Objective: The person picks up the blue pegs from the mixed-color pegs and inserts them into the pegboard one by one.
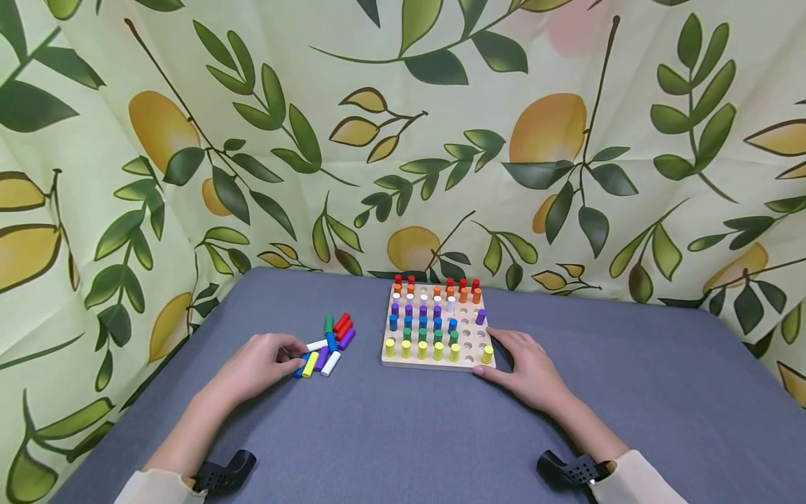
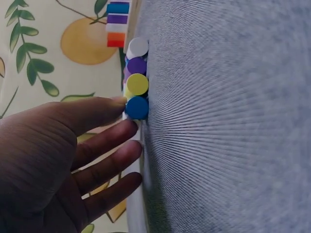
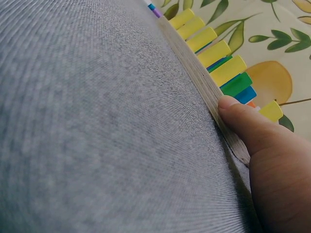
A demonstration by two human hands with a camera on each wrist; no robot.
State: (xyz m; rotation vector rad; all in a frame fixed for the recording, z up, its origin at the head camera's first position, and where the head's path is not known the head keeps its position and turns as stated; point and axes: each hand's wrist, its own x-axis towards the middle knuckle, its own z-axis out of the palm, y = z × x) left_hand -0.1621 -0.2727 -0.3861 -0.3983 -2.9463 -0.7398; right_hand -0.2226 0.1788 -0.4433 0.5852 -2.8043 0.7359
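Several loose coloured pegs lie in a pile on the left, among them a blue peg (image 2: 137, 108), a yellow peg (image 1: 310, 365) and a white peg (image 1: 331, 364). My left hand (image 1: 272, 360) is over the pile's left end, thumb and forefinger apart beside the blue peg; whether they touch it I cannot tell. To the right stands a wooden pegboard (image 1: 403, 362) with coloured pegs in rows. My right hand (image 1: 525, 364) holds its front right corner, thumb (image 3: 228, 103) on the front edge and fingers along the right side.
The grey cloth (image 1: 403, 434) covers the table. Behind it hangs a curtain (image 1: 403, 126) printed with leaves and fruit. Bare holes show in the board's right part, beside a lone yellow peg (image 1: 488, 355) and a purple peg (image 1: 481, 317).
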